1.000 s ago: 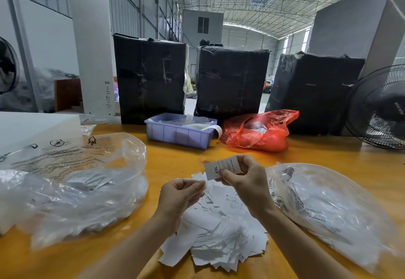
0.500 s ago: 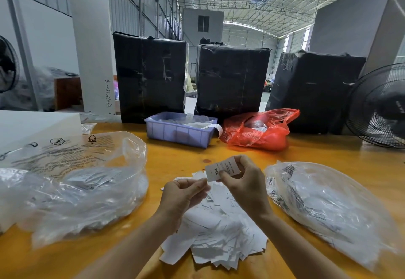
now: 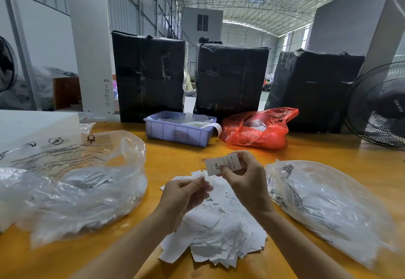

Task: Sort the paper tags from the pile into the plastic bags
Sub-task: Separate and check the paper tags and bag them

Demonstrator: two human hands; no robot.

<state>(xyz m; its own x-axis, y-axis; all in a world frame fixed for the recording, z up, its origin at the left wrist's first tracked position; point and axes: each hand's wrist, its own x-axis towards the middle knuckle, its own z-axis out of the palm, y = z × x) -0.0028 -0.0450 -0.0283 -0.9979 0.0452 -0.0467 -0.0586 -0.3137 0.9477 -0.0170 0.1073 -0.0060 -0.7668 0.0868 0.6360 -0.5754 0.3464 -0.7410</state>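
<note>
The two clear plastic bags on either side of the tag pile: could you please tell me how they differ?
The left bag has its mouth gaping open toward the pile; the right bag lies flatter, its opening not plainly visible. The left bag shows large printed warning text and symbols on its upper face; the right bag shows smaller print near its edge. Both are clear plastic, hold white tags, and rest on the orange table.

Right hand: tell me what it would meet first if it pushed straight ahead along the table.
Probably the red plastic bag: the right hand, pinching the XXL tag, points away toward it; depth is unclear.
</note>
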